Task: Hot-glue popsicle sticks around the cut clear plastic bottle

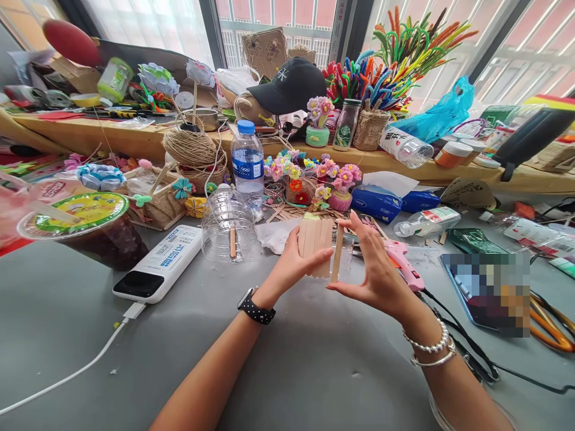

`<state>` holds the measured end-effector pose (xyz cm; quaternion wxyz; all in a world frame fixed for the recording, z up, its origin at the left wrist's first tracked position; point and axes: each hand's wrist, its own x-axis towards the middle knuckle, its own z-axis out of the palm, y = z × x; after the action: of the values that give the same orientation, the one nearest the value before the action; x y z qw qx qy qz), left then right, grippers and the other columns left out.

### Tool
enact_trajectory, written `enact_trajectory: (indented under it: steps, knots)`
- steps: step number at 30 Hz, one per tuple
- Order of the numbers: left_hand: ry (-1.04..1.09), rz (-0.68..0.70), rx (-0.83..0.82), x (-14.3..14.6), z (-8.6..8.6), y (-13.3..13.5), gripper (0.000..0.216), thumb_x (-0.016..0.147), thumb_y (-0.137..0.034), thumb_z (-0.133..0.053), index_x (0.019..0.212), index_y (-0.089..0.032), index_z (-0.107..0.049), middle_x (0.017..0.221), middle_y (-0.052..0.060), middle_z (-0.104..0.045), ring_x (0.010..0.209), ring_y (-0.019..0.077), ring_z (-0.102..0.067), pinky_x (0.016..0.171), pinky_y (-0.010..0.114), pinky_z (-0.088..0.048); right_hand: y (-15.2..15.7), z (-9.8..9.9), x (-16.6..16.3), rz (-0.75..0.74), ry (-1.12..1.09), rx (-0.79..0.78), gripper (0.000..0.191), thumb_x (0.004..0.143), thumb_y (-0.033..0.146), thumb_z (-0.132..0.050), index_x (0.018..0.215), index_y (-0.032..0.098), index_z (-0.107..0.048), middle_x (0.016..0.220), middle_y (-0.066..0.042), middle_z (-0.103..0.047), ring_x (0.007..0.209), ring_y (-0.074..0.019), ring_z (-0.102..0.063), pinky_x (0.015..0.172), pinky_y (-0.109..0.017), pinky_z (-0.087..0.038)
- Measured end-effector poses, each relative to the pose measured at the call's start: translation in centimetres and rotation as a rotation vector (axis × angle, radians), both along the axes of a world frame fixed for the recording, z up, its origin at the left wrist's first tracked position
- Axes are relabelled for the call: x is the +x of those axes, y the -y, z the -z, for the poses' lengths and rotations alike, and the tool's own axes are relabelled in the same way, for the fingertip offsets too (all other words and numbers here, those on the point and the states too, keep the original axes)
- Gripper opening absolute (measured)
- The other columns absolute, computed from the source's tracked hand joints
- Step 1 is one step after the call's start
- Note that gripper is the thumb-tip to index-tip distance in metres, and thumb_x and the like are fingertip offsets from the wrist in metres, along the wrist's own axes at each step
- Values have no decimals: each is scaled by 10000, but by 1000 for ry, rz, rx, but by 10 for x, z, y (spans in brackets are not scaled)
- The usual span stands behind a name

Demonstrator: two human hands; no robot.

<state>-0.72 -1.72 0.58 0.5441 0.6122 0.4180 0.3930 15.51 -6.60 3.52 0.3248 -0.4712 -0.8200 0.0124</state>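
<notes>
My left hand (302, 258) grips a flat panel of popsicle sticks (314, 240) laid side by side, thumb across its front. Just right of the panel, a single popsicle stick (336, 252) stands nearly upright between the thumb and fingers of my right hand (369, 264), pinched at its two ends. A narrow gap shows between stick and panel near the top. Behind my right hand lies a pink hot glue gun (403, 263), partly hidden by it. White paper (272, 237) lies beyond my left hand.
On the grey table (197, 353) are a cut clear plastic bottle (228, 230) with a stick, a white power bank (159, 263), a lidded drink cup (90, 230) and a phone (476, 287). A water bottle (248, 161), twine (193, 149) and crafted flowers stand behind. Cables run right of my right arm.
</notes>
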Motion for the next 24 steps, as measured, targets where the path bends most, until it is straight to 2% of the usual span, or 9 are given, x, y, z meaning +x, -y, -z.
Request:
enact_trajectory:
  steps: [7, 12, 14, 17, 21, 24]
  knots:
    - [-40, 18, 28, -1, -2, 0, 782, 600, -434, -643, 1233, -184, -255, 1252, 121, -359, 1111, 256, -380, 900, 394, -352, -4, -1, 1, -16, -2, -13, 986, 624, 446, -602, 1335, 184, 28, 1299, -107, -319, 1200, -249, -263, 987, -450, -229]
    - [-42, 31, 21, 0, -3, 0, 782, 601, -428, -645, 1228, -178, -249, 1251, 124, -354, 1110, 252, -382, 906, 386, -350, -3, -3, 1, -21, -14, -28, 955, 626, 442, -603, 1336, 192, -14, 1304, -101, -318, 1204, -242, -260, 993, -448, -222]
    - [-27, 29, 26, 0, -3, 0, 771, 610, -426, -639, 1224, -178, -245, 1240, 125, -362, 1102, 245, -391, 900, 376, -359, -2, -4, 3, -23, -82, -58, 942, 624, 450, -602, 1335, 211, -31, 1307, -93, -317, 1206, -240, -264, 993, -451, -224]
    - [-23, -2, 42, -1, -1, 0, 805, 608, -427, -639, 1241, -191, -200, 1224, 131, -361, 1080, 237, -410, 874, 366, -382, -1, -5, 7, -57, -344, -152, 936, 610, 530, -574, 1330, 229, -57, 1321, -90, -295, 1211, -240, -268, 976, -440, -268]
    - [-92, -89, 173, -2, 6, -3, 916, 573, -416, -664, 1277, -235, -107, 1248, 133, -293, 1090, 240, -392, 860, 376, -391, -2, -5, 11, -201, -738, -308, 862, 652, 710, -284, 1325, 212, -80, 1354, -98, -241, 1223, -233, -261, 946, -410, -326]
    - [-198, -110, 339, -3, 13, -6, 950, 548, -399, -679, 1288, -255, -101, 1279, 121, -234, 1136, 254, -339, 921, 417, -327, -2, -5, 10, -301, -904, -434, 882, 650, 729, -16, 1325, 167, -88, 1360, -110, -237, 1219, -226, -278, 940, -412, -328]
